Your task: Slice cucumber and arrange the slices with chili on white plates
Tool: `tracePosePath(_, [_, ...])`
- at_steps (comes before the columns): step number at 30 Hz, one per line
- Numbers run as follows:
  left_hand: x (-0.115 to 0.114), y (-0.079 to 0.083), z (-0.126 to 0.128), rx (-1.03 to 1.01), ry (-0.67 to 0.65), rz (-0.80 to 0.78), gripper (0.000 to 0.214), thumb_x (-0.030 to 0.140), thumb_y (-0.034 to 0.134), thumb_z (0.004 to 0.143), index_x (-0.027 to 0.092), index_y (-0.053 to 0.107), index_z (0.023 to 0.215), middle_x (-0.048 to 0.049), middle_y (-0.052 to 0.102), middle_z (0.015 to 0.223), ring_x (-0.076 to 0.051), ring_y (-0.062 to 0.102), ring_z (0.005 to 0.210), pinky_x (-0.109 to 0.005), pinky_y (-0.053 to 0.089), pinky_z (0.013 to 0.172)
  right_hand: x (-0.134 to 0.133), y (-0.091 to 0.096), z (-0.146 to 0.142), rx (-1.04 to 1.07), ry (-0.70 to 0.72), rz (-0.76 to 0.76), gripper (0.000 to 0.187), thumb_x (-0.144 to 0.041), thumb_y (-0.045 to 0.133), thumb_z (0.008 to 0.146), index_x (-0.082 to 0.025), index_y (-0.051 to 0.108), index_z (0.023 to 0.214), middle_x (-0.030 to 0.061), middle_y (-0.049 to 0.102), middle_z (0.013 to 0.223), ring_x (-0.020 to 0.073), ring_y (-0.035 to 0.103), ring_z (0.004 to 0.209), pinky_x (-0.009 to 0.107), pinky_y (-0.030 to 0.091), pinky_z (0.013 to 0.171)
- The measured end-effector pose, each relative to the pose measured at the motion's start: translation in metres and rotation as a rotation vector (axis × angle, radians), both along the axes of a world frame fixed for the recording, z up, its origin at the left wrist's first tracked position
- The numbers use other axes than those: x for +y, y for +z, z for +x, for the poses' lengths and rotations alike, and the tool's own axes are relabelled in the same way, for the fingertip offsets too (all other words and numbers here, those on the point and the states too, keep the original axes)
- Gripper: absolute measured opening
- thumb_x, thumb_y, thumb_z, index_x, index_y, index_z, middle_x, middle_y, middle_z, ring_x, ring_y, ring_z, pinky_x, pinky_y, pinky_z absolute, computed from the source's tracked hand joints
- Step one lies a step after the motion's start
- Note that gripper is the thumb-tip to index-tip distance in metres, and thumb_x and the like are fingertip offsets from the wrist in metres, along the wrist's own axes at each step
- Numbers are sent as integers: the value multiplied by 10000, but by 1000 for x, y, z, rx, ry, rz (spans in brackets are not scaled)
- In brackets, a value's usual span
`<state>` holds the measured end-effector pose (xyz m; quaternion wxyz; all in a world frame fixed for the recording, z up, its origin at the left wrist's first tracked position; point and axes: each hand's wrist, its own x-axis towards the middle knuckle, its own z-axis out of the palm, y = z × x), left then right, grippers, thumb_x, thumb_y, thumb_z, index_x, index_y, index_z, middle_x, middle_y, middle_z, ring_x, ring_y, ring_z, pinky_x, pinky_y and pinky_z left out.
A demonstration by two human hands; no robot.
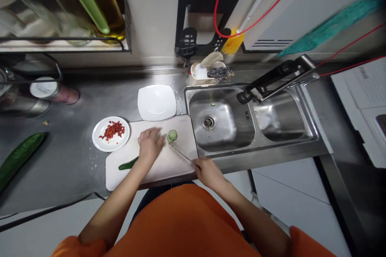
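A single stainless-steel counter runs along a pale wall, with two metal sink basins set into it on the right: a larger left basin and a smaller right basin, one black-and-metal tap reaching over them. One pale, round-cornered cutting board lies beside the larger basin. Behind the board sits one white, rounded-square plate; at its left corner is one small round white plate carrying a heap of chopped red pieces, too many and too small to count. Two dark-green cucumbers are visible: one long cucumber lying on the counter at the far left, and one cut cucumber on the board, its end showing to the left of the left wrist and the rest hidden. At least two thin, round, light-green slices lie overlapping on the board. The left hand is over the board, blurred, fingers towards the slices; whether it grips the cut cucumber cannot be told. The right hand is clamped round the handle of one narrow metal knife, whose tip lies near the slices.
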<state>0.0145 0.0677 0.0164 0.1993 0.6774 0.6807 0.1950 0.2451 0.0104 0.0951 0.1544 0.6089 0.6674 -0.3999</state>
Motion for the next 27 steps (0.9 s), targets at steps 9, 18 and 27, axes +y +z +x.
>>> tracePosePath(9, [-59, -13, -29, -75, -55, 21, 294, 298, 510, 848, 183, 548, 1115, -101, 622, 1086, -246, 556, 1023, -409, 450, 908, 16, -15, -16, -45, -21, 45, 280, -127, 381, 883, -162, 647, 961, 86, 620, 927, 163, 573, 874, 234, 357, 742])
tracePosePath(18, [-62, -20, -23, -99, -118, 65, 290, 262, 495, 855, 203, 563, 1130, -98, 616, 1123, -234, 561, 1057, -415, 468, 922, 10, -18, -44, -23, 68, 22, 290, -127, 358, 875, -187, 590, 1039, 83, 611, 1002, 174, 585, 884, 252, 378, 703])
tracePosePath(27, [-63, -23, -22, -122, -154, 175, 274, 244, 495, 876, 196, 579, 1133, -100, 614, 1134, -215, 559, 1071, -406, 462, 950, 9, -26, -59, -86, 186, 44, 420, -53, 285, 872, -198, 436, 1237, 93, 625, 969, 193, 613, 846, 266, 426, 666])
